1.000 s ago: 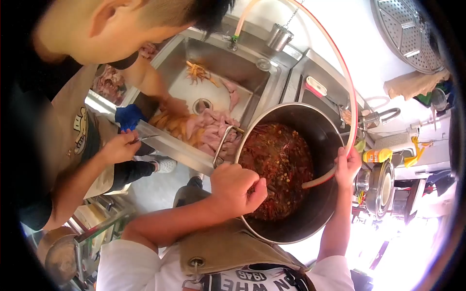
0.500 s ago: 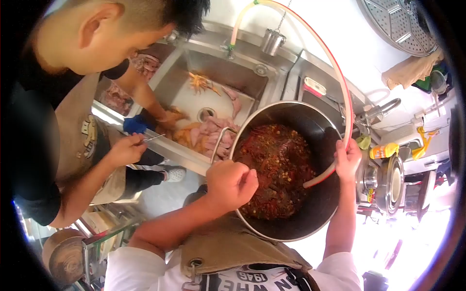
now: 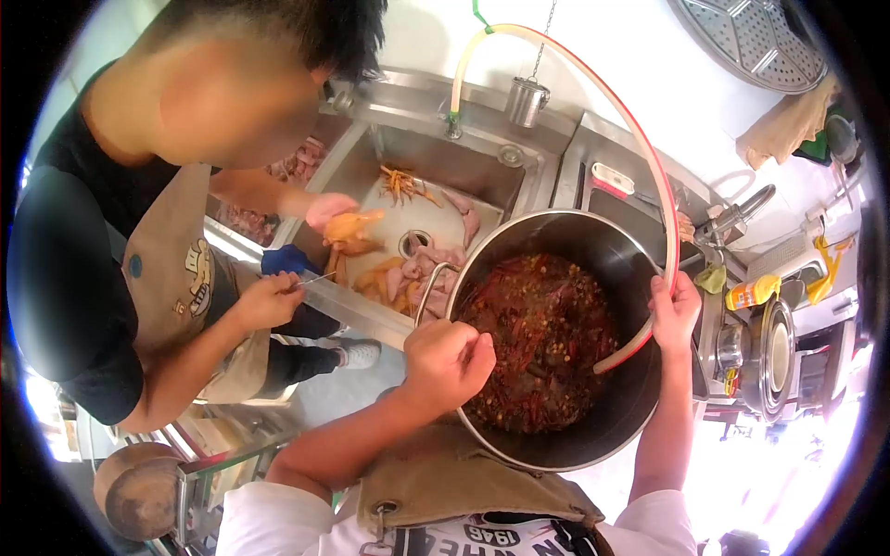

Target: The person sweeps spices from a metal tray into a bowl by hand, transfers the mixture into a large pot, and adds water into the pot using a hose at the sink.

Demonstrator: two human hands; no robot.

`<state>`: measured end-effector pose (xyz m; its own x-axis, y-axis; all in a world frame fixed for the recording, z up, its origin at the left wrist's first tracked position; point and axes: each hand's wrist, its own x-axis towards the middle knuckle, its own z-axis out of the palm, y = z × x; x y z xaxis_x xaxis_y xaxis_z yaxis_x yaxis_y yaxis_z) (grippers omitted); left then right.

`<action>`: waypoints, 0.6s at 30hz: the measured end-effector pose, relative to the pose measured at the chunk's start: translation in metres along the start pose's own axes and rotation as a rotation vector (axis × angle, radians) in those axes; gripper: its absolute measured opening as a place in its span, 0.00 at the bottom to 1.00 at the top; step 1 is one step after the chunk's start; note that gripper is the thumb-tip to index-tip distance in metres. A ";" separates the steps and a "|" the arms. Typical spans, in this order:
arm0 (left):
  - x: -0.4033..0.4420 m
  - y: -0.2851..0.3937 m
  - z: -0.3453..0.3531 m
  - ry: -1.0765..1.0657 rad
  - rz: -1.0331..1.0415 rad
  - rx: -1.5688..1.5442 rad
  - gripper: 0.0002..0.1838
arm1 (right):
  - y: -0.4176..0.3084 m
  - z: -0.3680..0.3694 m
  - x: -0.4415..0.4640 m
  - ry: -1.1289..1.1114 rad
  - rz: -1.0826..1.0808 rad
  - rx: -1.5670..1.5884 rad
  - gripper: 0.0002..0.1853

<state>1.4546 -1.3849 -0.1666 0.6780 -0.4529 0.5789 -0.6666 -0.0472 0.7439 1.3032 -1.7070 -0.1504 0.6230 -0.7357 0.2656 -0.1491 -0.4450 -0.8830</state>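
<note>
A large steel pot (image 3: 640, 408) stands against my front, holding a dark red mix of chilies and spices in liquid (image 3: 542, 343). My right hand (image 3: 675, 310) is closed around a pale hose with a red stripe (image 3: 646, 139) at the pot's right rim. The hose's free end hangs inside the pot, over the mix. At the left rim, beside the pot's loop handle (image 3: 428, 292), my left hand (image 3: 450, 364) is clenched in a fist; whatever its fingers may grip is hidden.
A co-worker on the left holds a yellowish poultry piece (image 3: 352, 227) and a thin metal tool (image 3: 317, 277) over the steel sink (image 3: 445, 153). Raw poultry pieces (image 3: 436, 259) lie there. A yellow bottle (image 3: 753, 292) and stacked pans (image 3: 774, 357) are at right.
The co-worker's hand has risen from the sink with the yellowish poultry piece. My view has shifted slightly; both my hands keep their places at the pot.
</note>
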 end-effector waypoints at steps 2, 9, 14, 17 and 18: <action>0.000 0.000 0.000 0.001 0.010 0.005 0.12 | 0.001 0.000 0.000 -0.006 0.008 0.014 0.06; 0.000 0.002 0.000 0.023 0.007 -0.003 0.12 | -0.003 0.001 -0.001 -0.006 0.025 0.026 0.06; 0.000 0.002 0.000 0.028 0.008 -0.010 0.11 | 0.000 0.000 -0.001 -0.004 0.026 0.007 0.07; -0.001 0.001 0.000 0.021 -0.019 -0.017 0.11 | -0.003 0.000 0.000 -0.004 0.036 0.005 0.07; -0.001 0.001 0.000 0.018 -0.028 -0.018 0.11 | -0.002 0.001 0.000 0.000 0.031 0.001 0.07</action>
<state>1.4535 -1.3842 -0.1668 0.7020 -0.4358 0.5633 -0.6415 -0.0435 0.7659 1.3038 -1.7057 -0.1491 0.6180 -0.7494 0.2378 -0.1680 -0.4214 -0.8912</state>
